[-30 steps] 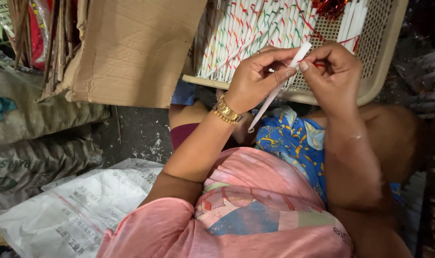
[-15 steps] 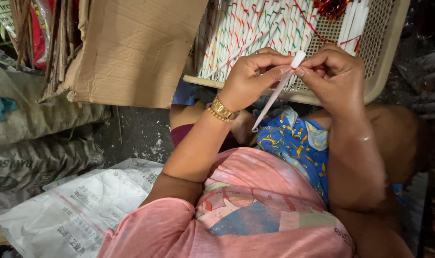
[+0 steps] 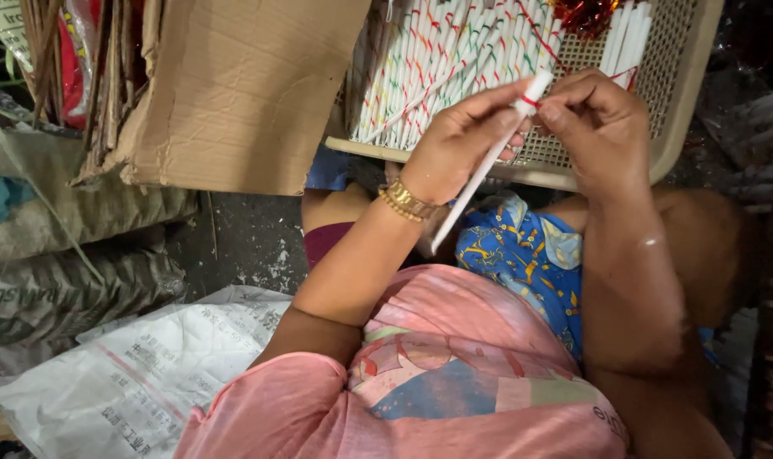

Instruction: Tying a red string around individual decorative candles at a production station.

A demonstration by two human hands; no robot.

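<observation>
Head view, looking down over the lap. The left hand point(image 3: 458, 149) holds a thin white paper stick point(image 3: 487, 161) that runs on a slant from near the wrist, low and left, up to the far right, where its top end meets the right hand point(image 3: 594, 127). The stick is plain white along its length, slim and straight, with a thin red thread point(image 3: 529, 101) wound round it just below the top end. The left grip is clamped on the stick's upper part, thumb and forefinger pressed against it; the right grip is pinched together at the red thread beside the stick's tip, fingertips touching it. A gold bangle point(image 3: 406, 202) sits on the left wrist.

Just beyond the hands lies a beige plastic basket point(image 3: 684, 76) with a perforated wall, tilted toward the person. Inside it lie many finished sticks point(image 3: 437, 59), white with spiral bands of red, green and yellow, packed side by side, and a few plain white ones point(image 3: 624, 38) at the far right. A bit of red tinsel point(image 3: 583, 15) shows at the top edge.

To the left, a crumpled cardboard box point(image 3: 233, 93) leans over the floor. Near left, a white printed sack point(image 3: 140, 374) lies on the dark floor point(image 3: 250, 238). The person wears a pink garment point(image 3: 454, 382) with a blue patterned cloth point(image 3: 531, 255) over the lap.
</observation>
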